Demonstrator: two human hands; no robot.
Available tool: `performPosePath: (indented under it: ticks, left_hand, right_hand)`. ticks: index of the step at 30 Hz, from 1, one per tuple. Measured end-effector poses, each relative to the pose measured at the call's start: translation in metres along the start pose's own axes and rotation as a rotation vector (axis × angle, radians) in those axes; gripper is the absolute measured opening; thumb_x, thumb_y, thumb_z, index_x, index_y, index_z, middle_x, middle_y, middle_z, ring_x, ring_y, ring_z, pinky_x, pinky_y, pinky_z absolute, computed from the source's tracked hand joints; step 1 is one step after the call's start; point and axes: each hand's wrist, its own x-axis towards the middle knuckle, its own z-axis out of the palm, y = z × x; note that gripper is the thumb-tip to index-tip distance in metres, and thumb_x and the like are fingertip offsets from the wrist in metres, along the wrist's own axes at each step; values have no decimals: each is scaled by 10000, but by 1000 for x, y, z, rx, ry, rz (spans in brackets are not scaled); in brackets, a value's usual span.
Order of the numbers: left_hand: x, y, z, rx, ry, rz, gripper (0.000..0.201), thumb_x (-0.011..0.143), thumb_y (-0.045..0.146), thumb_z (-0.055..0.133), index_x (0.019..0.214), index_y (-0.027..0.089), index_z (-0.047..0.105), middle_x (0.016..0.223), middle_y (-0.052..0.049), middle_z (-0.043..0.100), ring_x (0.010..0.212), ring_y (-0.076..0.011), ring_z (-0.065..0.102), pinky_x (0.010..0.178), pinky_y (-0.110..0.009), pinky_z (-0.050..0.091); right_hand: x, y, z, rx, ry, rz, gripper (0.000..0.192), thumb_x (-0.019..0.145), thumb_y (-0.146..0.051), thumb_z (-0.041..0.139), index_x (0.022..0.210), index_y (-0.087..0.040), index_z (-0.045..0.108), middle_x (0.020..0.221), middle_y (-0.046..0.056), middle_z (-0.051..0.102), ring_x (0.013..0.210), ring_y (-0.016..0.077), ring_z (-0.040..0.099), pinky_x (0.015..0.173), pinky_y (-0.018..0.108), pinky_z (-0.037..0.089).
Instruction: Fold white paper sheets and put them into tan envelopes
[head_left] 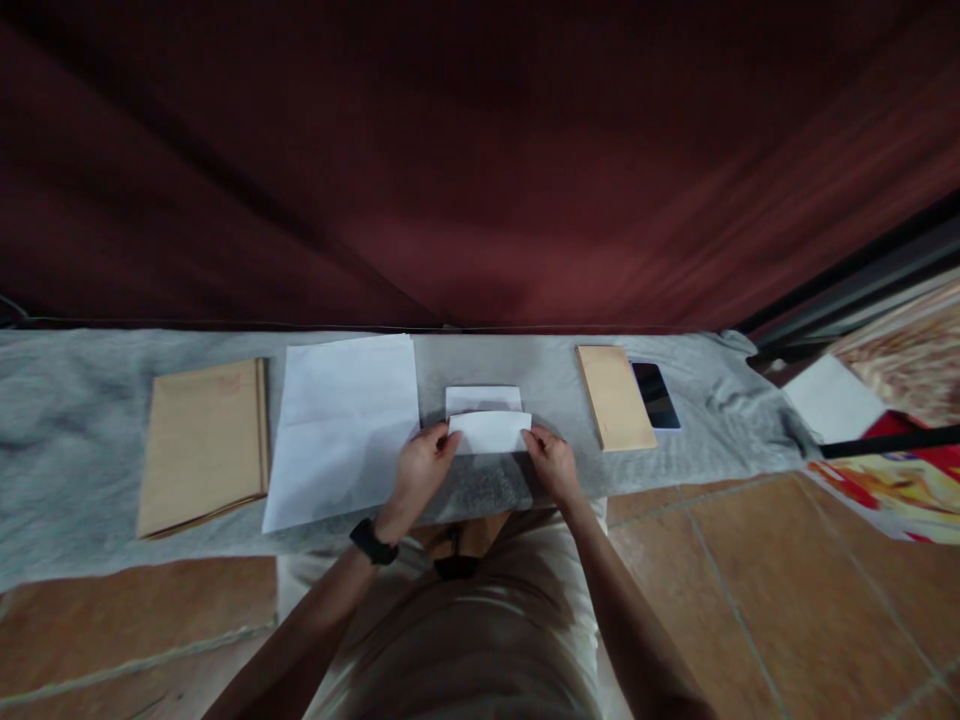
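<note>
Nearest: light trousers [465, 620] at 6 o'clock, tiled floor [750, 600] to either side. Black wristband [373, 542] on left forearm.

Left hand [421, 468] closed in a pinch on left edge of folded white sheet [489, 430], thumb on top, fingers curled beneath. Right hand [551, 462] likewise pinched on right edge of same sheet, fingers mostly tucked under. Nothing else held in either hand.

Folded white sheet at centre of grey-cloth worktop [90, 450], just beyond both hands. Near panel lifted and folded over, upper flap [484, 398] visible behind it at 12 o'clock. Appearance: plain white, unprinted as far as visible, narrow band shape, crease lines fairly straight, near edge slightly bowed.

Risk, as judgement: soft wrinkled cloth beneath gives poor backing, so crease likely to run skewed or edges to mismatch if pressure from the two hands is uneven. Thin paper liable to buckle mid-span, being held only at ends. Dim light makes edge alignment hard to check.

At 9 o'clock, touching left hand: larger white sheets [341, 425], flat. Further at 9 o'clock: brown envelope stack [202, 445]. At 3 o'clock: smaller brown envelope [615, 395], dark phone [655, 395] just beside it. Far edge, 12 o'clock: dark red curtain [480, 160].
</note>
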Motion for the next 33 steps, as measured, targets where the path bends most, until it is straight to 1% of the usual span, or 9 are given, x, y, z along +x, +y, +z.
performPosePath:
  ticks: [3,6,9,13,17,20,24,29,33]
  left_hand:
    - [9,3,1,55,29,-3,269,998,389,534,935,201,715,850,-44,751,734,-165,658,640,-249,402]
    - [19,6,0,108,10,-48,273,1008,395,531,973,206,724,866,-48,764,759,-178,683,638,-256,398]
    - [29,10,-1,168,-25,-89,305,1020,422,506,1004,218,731,884,-55,776,780,-197,707,636,-266,401]
    - [38,15,-2,271,-68,-135,354,1032,447,456,1035,224,731,937,-79,784,835,-225,728,667,-276,439]
    - [43,21,0,373,-76,-166,385,1045,448,404,1070,229,720,935,-89,783,870,-252,740,705,-298,481]
    - [45,22,3,413,-60,-151,405,1054,440,365,1096,230,709,922,-89,782,863,-268,746,709,-320,498]
    - [45,23,5,439,-43,-144,424,1059,430,341,1141,218,698,906,-111,777,859,-271,748,728,-333,508]
    - [42,27,6,450,-29,-135,443,1065,407,309,1164,193,685,875,-122,770,847,-264,750,711,-324,504]
    - [41,28,8,453,-2,-116,443,1068,382,289,1161,187,676,866,-122,767,843,-268,751,695,-326,504]
  right_hand:
    - [8,-3,3,-28,29,15,249,969,-444,557,900,-286,736,868,55,757,854,245,697,826,319,504]
    - [15,-5,4,-127,21,16,274,986,-454,533,895,-279,724,840,56,749,812,239,694,786,310,491]
    - [21,-10,2,-264,-7,26,318,1012,-468,499,912,-262,718,865,68,751,806,233,698,760,299,477]
    - [29,-17,2,-397,-39,68,352,1036,-484,473,959,-245,720,932,82,763,860,224,714,757,278,467]
    - [33,-26,6,-559,-37,105,369,1062,-477,436,1033,-230,709,968,77,774,888,209,726,753,260,462]
    - [36,-32,10,-653,-12,96,366,1071,-461,429,1073,-210,695,978,83,779,870,194,730,745,247,457]
    - [38,-33,14,-684,40,50,340,1074,-429,440,1075,-192,683,1001,95,773,871,191,723,735,244,452]
    - [40,-26,19,-665,108,-11,294,1059,-399,475,1034,-182,672,982,100,749,889,216,697,745,269,464]
    - [42,-21,23,-604,206,-118,288,1054,-366,469,1065,-154,663,1002,134,719,959,253,658,837,327,489]
